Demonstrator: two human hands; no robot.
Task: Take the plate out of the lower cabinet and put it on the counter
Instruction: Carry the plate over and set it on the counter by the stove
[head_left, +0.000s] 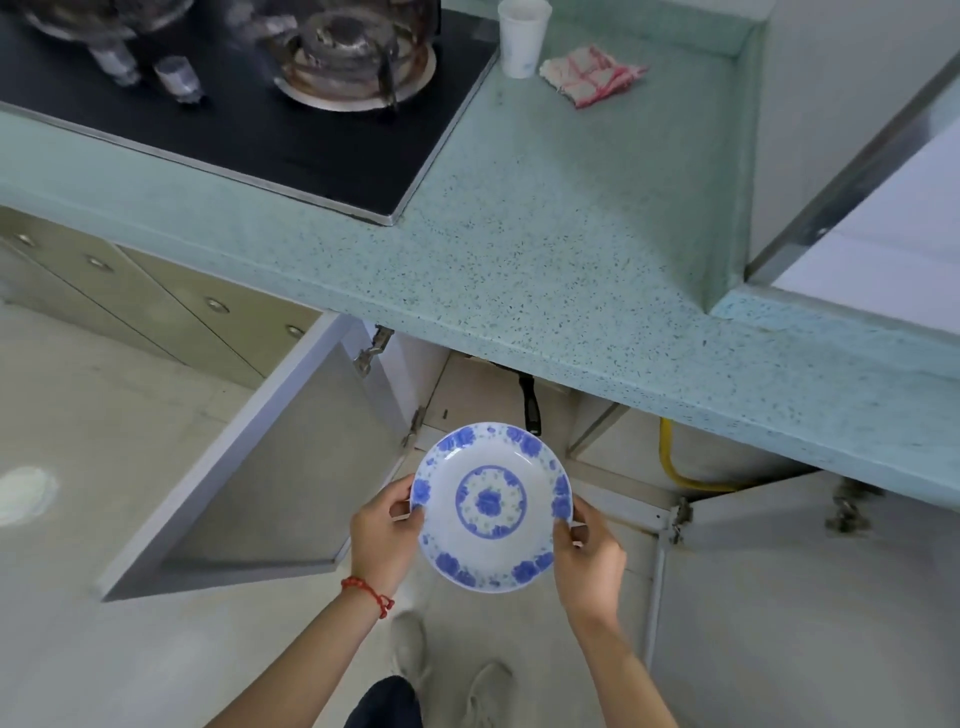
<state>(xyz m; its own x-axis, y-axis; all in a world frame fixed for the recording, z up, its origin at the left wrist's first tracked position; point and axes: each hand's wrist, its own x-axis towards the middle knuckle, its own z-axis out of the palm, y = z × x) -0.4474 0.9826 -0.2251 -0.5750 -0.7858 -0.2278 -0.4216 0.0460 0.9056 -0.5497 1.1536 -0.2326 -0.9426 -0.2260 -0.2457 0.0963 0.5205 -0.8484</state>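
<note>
A white plate (491, 506) with blue flower patterns is held level in front of the open lower cabinet (613, 457), below the counter's edge. My left hand (382, 540) grips its left rim, and my right hand (589, 556) grips its right rim. A red string bracelet sits on my left wrist. The speckled green counter (545, 234) stretches above the plate, with bare surface to the right of the stove.
A black gas stove (249, 93) takes up the counter's left part. A white paper cup (522, 36) and a folded red-checked cloth (592, 75) lie at the back. Both cabinet doors (270, 467) stand open either side. A yellow hose (675, 467) runs inside the cabinet.
</note>
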